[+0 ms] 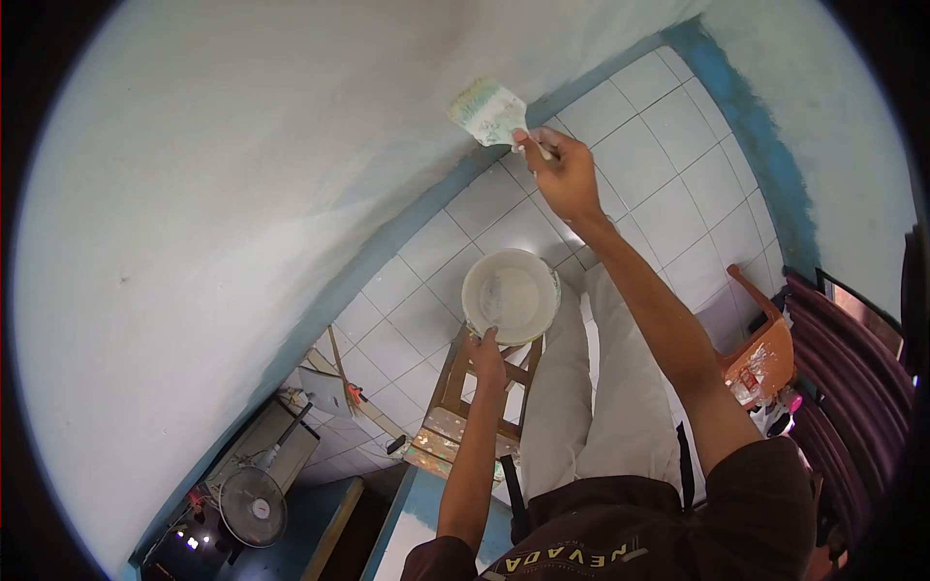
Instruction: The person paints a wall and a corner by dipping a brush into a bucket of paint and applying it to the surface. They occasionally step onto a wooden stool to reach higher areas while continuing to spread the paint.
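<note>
A wide brush [489, 112], its bristles pale and tinged green, is angled at a whitewashed wall [242, 145] at twelve o'clock from a round bucket [545, 290], the person's right hand [565, 176] closed firmly around its handle. Whether the bristles touch the surface cannot be told. The left hand [487, 356] grips the bucket at its six-to-seven o'clock edge, thumb over the rim; how much is inside is hard to judge, as is whether the wooden stepladder [434, 445] at seven o'clock takes any weight.

Good brushwork here likely depends on a loose wrist, a modest load wiped off against the rim, and long, overlapping strokes laid with the bristle tips. A slower pass seems wise beside the blue band [392, 230], which runs from about eight o'clock to one along the wall's foot. The bucket is best held level and close beneath the brush, to catch drips above the tiled floor [426, 257]. An orange chair [765, 341] stands just past three o'clock.
</note>
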### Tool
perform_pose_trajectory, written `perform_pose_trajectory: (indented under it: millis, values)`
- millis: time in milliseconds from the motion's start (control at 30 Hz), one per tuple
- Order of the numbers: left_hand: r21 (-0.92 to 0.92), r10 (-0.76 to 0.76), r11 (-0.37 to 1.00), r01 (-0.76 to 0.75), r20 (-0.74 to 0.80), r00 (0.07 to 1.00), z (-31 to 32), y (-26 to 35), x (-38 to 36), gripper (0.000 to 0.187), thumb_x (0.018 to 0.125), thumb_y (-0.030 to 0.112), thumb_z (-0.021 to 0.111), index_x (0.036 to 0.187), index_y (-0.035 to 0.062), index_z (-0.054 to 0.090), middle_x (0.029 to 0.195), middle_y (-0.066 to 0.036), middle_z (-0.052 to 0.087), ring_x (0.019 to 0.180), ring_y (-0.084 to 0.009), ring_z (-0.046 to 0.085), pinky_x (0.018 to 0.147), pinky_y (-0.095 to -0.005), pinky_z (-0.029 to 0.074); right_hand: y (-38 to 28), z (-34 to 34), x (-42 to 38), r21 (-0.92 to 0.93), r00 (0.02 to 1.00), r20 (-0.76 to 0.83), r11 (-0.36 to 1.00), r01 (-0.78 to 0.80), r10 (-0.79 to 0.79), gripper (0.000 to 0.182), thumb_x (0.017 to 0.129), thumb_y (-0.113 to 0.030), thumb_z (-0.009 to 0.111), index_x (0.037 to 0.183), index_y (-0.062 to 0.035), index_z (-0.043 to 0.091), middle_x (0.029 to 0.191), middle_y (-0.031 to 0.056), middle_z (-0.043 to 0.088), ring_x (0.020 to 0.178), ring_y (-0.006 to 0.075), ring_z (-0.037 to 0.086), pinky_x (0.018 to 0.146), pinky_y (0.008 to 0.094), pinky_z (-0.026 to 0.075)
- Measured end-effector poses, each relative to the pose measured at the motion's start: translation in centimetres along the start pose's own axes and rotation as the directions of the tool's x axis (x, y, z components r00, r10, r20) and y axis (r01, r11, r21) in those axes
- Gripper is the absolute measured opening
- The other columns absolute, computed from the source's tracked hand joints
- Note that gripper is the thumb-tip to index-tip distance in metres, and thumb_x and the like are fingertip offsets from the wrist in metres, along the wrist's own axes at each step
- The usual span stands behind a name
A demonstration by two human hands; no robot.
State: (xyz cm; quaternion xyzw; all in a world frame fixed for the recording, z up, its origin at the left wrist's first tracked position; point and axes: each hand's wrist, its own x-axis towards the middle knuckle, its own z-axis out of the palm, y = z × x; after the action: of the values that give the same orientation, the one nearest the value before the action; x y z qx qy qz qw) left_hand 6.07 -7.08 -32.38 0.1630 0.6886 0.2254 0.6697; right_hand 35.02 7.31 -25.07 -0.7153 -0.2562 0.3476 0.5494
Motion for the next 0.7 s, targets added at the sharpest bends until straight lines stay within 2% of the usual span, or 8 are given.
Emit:
perform_pose_trajectory:
  millis: [100,200,267,333,433,533,600,700]
  values:
    - [-0.026,-0.010,1.000,0.009,-0.029,1.000,0.5,-1.1,0.6,0.053,0.089,0.002,0.056,0.136,-0.0024,0.031,0.130,-0.024,0.045,0.115,-0.0380,0.057,0.082,-0.0536,0.062,1.3,0.1,0.5,0.172,0.990,0.022,0.976,0.137,-0.142,0.038,0.099,-0.030,0.060,0.077,0.0016,0.056,0.058,0.0030,0.044,0.055,0.0088,0.036,0.050,0.0295,0.034]
    - [-0.027,-0.057,0.998,0.056,-0.026,0.998,1.0,-1.3,0.1,0.051,0.091,0.007,0.055,0.137,-0.0011,0.034,0.132,-0.019,0.046,0.114,-0.0312,0.057,0.080,-0.0450,0.064,6.8,2.0,3.3,0.185,0.972,0.112,0.965,0.185,-0.208,0.030,0.102,-0.022,0.057,0.079,-0.0023,0.052,0.064,-0.0051,0.039,0.060,0.0041,0.035,0.052,0.0222,0.029]
    - [-0.025,-0.045,0.999,0.043,-0.057,0.997,1.7,-1.7,0.2,0.050,0.092,0.008,0.055,0.137,-0.0008,0.034,0.131,-0.019,0.046,0.113,-0.0311,0.057,0.081,-0.0442,0.064,12.0,2.9,5.6,0.086,0.974,0.119,0.979,0.185,-0.195,0.032,0.102,-0.025,0.056,0.080,-0.0011,0.053,0.063,-0.0010,0.041,0.061,0.0072,0.036,0.054,0.0241,0.032]
    - [0.000,-0.043,0.999,0.043,-0.039,0.998,2.1,-1.8,0.0,0.051,0.092,0.008,0.055,0.137,-0.0004,0.034,0.132,-0.019,0.046,0.113,-0.0313,0.057,0.080,-0.0444,0.064,18.3,3.7,7.1,-0.218,0.987,0.081,0.964,0.151,-0.137,0.038,0.098,-0.037,0.057,0.094,0.0003,0.064,0.072,0.0186,0.062,0.062,0.0245,0.061,0.060,0.0381,0.046]
    - [0.036,-0.053,0.998,0.054,-0.026,0.998,1.5,-2.2,-0.5,0.051,0.092,0.008,0.054,0.138,0.0005,0.033,0.132,-0.019,0.046,0.113,-0.0315,0.058,0.079,-0.0447,0.064,24.0,3.4,7.7,-0.419,0.988,0.112,0.907,-0.048,0.104,0.046,0.096,-0.042,0.055,0.102,0.0024,0.066,0.083,0.0260,0.067,0.078,0.0391,0.068,0.071,0.0476,0.051]
    - [0.028,-0.059,0.998,0.060,-0.010,0.998,0.9,-3.0,-0.2,0.055,0.090,0.004,0.053,0.141,0.0024,0.031,0.134,-0.020,0.045,0.117,-0.0348,0.055,0.081,-0.0499,0.063,26.7,3.4,8.6,-0.586,0.955,0.068,0.786,-0.196,0.288,0.051,0.096,-0.043,0.052,0.092,0.0064,0.066,0.077,0.0284,0.065,0.083,0.0430,0.067,0.076,0.0508,0.051]
    - [0.003,-0.058,0.998,0.058,0.001,0.998,1.1,-3.3,-0.5,0.059,0.089,0.000,0.053,0.143,0.0037,0.030,0.135,-0.021,0.044,0.121,-0.0380,0.053,0.082,-0.0550,0.062,22.1,3.0,8.3,-0.522,0.967,0.087,0.838,-0.160,0.239,0.050,0.096,-0.041,0.054,0.086,0.0068,0.066,0.073,0.0282,0.064,0.078,0.0433,0.067,0.074,0.0496,0.051]
    - [0.039,-0.026,0.999,0.026,-0.018,1.000,1.6,-2.8,-1.0,0.051,0.091,0.007,0.054,0.137,-0.0005,0.033,0.131,-0.019,0.046,0.111,-0.0315,0.059,0.074,-0.0422,0.065,12.6,2.4,6.8,-0.410,0.985,0.101,0.908,-0.087,0.140,0.049,0.094,-0.038,0.058,0.077,0.0067,0.066,0.067,0.0271,0.062,0.068,0.0431,0.065,0.067,0.0480,0.050]
